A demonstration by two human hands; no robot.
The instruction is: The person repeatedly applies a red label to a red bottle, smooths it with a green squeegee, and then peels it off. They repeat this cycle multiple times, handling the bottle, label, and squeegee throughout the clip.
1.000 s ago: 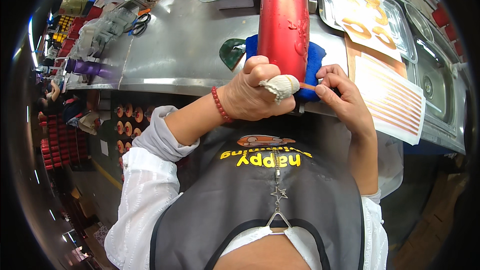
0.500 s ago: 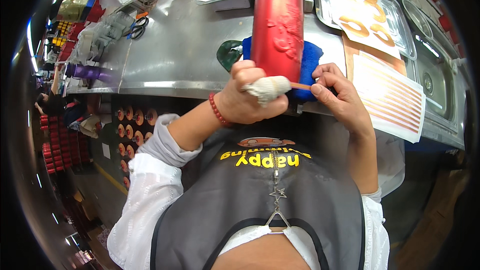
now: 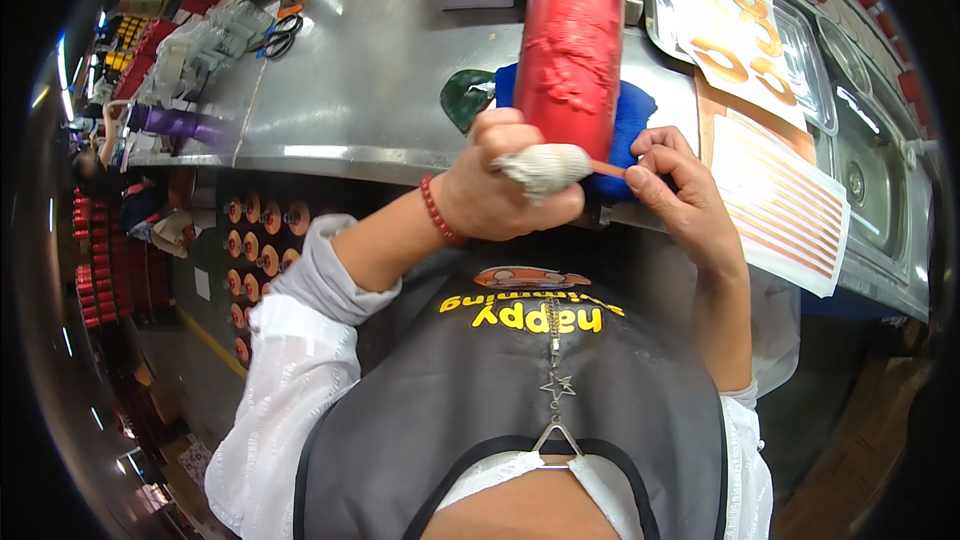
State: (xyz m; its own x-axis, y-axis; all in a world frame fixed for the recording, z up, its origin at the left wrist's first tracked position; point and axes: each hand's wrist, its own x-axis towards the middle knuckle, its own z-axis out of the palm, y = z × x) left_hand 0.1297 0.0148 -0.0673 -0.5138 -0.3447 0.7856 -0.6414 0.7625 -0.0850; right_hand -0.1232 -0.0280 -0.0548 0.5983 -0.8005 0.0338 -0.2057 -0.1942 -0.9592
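A red metal-look cylinder with a raised pattern lies over a blue cloth, its near end toward me. My left hand curls around that near end, fingers closed. One of its digits wears a white knitted cover. A thin copper-coloured strip runs from under this cover to my right hand, whose thumb and forefinger pinch its other end. The strip's left end is hidden behind the cover, as is part of the cylinder's near rim.
On the right lie a sheet of similar copper strips and a sheet of ring-shaped decals. Farther right is a sink. A dark green piece sits left of the cylinder; scissors lie at the far left.
The cylinder has turned, so its raised pattern sits differently on the upper face. The view has shifted slightly; both hands keep nearly the same positions around the strip.
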